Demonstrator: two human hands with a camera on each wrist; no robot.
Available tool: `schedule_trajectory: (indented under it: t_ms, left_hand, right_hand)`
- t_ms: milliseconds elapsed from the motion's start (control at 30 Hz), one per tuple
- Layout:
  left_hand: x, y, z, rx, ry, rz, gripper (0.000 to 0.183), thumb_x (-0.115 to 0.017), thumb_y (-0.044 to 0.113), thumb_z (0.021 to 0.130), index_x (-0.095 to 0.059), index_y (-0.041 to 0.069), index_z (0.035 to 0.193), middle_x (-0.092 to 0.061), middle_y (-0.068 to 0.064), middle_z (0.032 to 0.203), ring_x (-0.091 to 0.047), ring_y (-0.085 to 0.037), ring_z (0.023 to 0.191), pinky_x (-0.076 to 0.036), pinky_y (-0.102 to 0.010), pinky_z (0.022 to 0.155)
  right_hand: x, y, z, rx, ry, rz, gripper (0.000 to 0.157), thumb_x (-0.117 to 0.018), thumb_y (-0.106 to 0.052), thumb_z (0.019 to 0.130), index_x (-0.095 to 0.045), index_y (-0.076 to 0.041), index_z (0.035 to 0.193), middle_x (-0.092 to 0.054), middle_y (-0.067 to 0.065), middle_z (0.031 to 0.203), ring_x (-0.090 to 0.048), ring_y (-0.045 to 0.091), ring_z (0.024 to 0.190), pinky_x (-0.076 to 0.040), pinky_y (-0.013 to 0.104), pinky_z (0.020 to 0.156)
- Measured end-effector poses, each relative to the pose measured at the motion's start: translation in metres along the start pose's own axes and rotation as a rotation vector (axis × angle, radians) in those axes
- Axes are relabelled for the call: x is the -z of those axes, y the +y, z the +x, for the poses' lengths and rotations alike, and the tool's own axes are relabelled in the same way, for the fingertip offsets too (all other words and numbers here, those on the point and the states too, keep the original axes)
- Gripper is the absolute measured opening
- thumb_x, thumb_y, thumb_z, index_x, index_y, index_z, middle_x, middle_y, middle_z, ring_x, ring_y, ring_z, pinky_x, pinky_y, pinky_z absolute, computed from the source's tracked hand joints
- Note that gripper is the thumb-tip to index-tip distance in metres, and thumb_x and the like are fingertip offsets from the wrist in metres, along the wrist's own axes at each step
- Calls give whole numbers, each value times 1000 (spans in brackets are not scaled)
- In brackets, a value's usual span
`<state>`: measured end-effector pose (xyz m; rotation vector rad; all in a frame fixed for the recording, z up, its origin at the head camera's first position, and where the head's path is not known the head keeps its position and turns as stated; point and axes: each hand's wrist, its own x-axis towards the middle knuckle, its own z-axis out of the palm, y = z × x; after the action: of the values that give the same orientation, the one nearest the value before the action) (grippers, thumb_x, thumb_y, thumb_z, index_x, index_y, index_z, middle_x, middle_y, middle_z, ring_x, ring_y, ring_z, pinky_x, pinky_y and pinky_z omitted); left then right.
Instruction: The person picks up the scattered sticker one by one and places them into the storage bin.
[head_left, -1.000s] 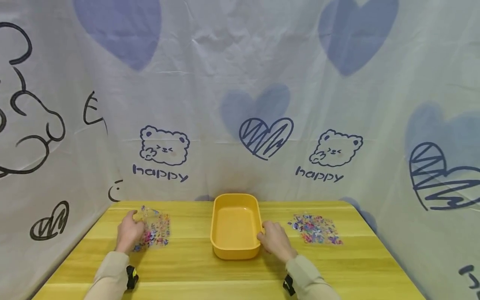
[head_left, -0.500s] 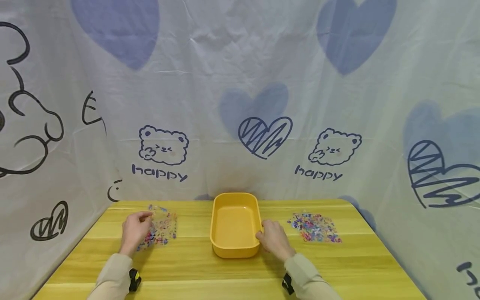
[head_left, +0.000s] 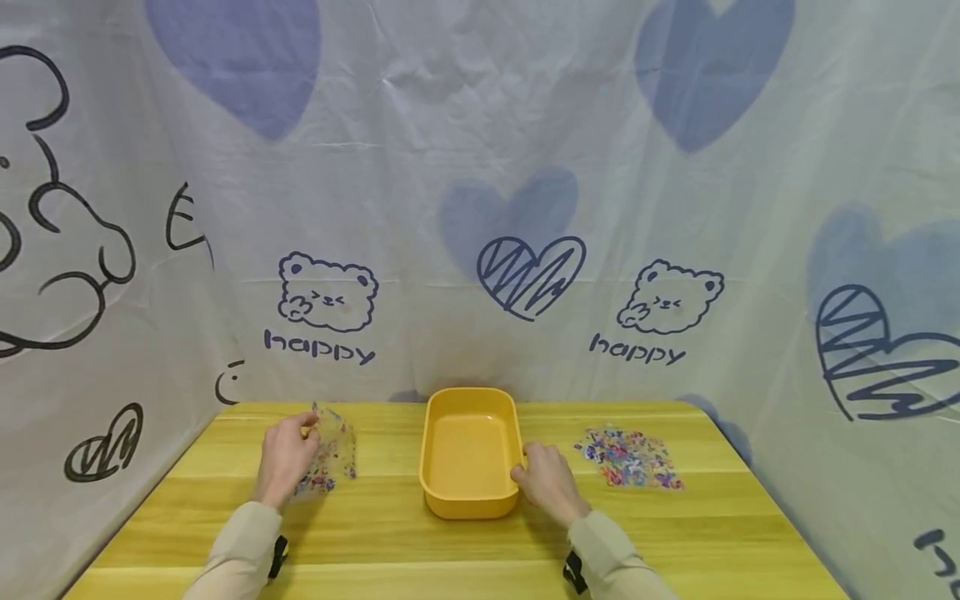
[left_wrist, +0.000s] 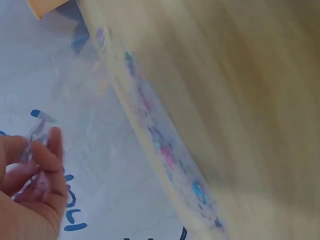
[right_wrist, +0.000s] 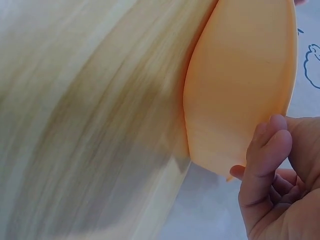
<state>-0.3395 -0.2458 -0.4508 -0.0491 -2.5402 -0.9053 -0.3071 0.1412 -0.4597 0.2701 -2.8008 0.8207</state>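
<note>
My left hand (head_left: 287, 457) pinches the upper left edge of a clear plastic bag (head_left: 343, 457) with a colourful print, on the left of the table. That edge is raised, while the lower part stays close over the wood. In the left wrist view crumpled film shows between the curled fingers (left_wrist: 47, 157), and the bag (left_wrist: 165, 152) stretches away, blurred. At the centre stands a yellow plastic box (head_left: 471, 507), with nothing inside. My right hand (head_left: 551, 482) holds its right side, thumb and fingers at the rim, as the right wrist view also shows beside the box wall (right_wrist: 235, 90).
A second clear printed bag (head_left: 630, 457) lies flat at the right of the table. The yellow wood-grain table (head_left: 420, 567) ends at the back against a pale curtain (head_left: 420, 217) with hearts and bears, which also closes both sides.
My left hand has moved right, lifting the edge of the printed bag, which has shifted right and now rises at its far side. The right hand and the box have stayed in place.
</note>
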Motion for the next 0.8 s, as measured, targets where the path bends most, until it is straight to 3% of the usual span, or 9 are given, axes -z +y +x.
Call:
schedule_trajectory:
  t_ms: [167,400,633,800]
  left_hand:
    - [-1,-1,1,4,26,84,24,-52,2,85,-62,-6,105,-63,-24,95,-57,-21,59,-46,-34,50]
    - [1,2,1,2,59,-24,27,-52,3,87,-58,-1,113,-64,-21,95,-60,-17,57,-41,-26,39]
    - [4,31,9,-47,155,-96,18,-58,7,86,-66,4,101,-66,-13,93,-64,-20,67,-48,-23,47]
    - [3,53,9,-29,124,-192,19,-59,8,86,-65,4,104,-66,-14,94,-63,-17,64,-49,-23,47]
  right_hand:
    - [0,0,0,-1,-5,7,4,-56,-11,76,-56,-7,75,-49,0,54,-45,11,41,-38,25,39]
    - [1,0,0,-9,-13,3,4,-56,-11,77,-57,-7,76,-49,-1,52,-46,11,39,-38,25,39]
    - [2,-1,0,-19,-16,-1,6,-56,-11,77,-58,-6,79,-49,0,53,-46,11,40,-38,25,39]
    - [1,-1,0,-16,-25,5,5,-56,-11,76,-57,-6,78,-49,0,53,-46,12,40,-38,26,39]
